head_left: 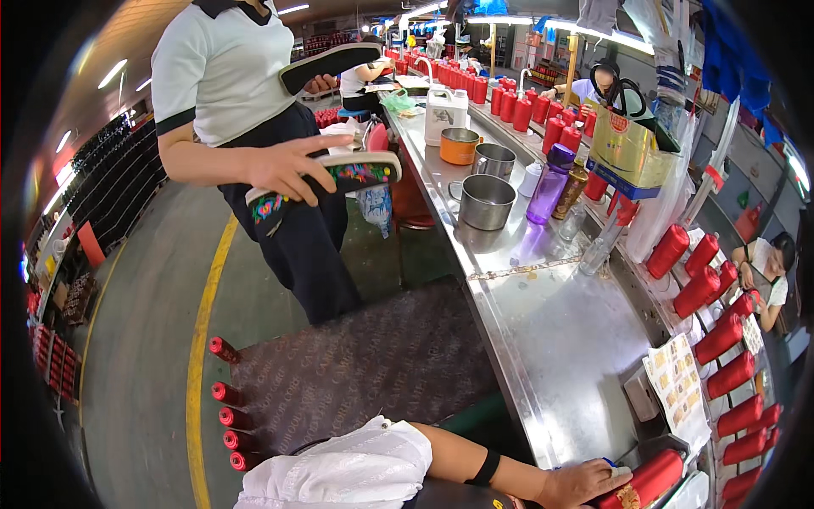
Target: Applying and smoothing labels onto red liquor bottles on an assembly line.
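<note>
My left hand (583,483) reaches in along the bottom edge, with a black band on its forearm. Its fingers are closed over a glossy red, rounded piece (649,480) with a gold pattern, partly cut off by the frame. A bit of blue shows by the fingertips. My right hand is outside the picture. Across from me stands a person in a white top, whose own hands hold two cloth shoes: a dark shoe (331,67) with a pale rim above, and a flower-embroidered shoe (360,172) below.
A metal workbench (543,318) runs away from me, bearing metal mugs (487,202), an orange cup (459,147), a white jug (443,114) and a purple bottle (549,188). Red cylindrical pieces (721,339) line the rack. A dark patterned board (365,365) lies left of the bench.
</note>
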Available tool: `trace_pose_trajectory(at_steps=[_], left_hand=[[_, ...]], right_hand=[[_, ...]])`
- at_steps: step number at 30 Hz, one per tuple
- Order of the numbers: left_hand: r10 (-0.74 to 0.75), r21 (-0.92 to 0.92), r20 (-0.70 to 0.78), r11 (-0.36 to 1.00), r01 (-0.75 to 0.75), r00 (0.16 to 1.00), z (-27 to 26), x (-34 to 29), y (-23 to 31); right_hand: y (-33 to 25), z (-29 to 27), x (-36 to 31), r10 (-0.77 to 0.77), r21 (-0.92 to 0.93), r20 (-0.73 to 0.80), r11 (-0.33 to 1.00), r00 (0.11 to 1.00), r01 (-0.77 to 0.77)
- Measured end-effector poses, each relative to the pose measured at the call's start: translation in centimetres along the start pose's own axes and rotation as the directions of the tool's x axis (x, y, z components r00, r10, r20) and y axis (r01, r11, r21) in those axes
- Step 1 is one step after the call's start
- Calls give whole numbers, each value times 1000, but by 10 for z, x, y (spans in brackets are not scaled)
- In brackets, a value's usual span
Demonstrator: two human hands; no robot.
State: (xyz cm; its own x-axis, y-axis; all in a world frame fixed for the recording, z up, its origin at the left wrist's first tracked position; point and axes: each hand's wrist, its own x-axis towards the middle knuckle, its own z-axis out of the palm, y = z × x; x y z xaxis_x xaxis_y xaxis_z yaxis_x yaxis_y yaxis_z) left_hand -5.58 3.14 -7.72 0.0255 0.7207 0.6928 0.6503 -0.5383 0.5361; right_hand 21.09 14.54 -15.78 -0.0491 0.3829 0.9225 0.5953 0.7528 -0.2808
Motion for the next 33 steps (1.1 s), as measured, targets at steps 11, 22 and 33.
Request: trace_pose_trajectory(at_steps=[11,22,33], left_hand=[[-19,28,26,999,18,999,-2,0,6],[24,53,-80,998,-20,997,10,0,-1],[-48,-82,27,995,50,998,15,-6,-4]], right_hand=[[19,-8,-3,-89,-179,34,979,996,93],[35,5,-1,-267,-133,63,953,962,273],[16,-8,29,-370,-5,203,926,907,379]])
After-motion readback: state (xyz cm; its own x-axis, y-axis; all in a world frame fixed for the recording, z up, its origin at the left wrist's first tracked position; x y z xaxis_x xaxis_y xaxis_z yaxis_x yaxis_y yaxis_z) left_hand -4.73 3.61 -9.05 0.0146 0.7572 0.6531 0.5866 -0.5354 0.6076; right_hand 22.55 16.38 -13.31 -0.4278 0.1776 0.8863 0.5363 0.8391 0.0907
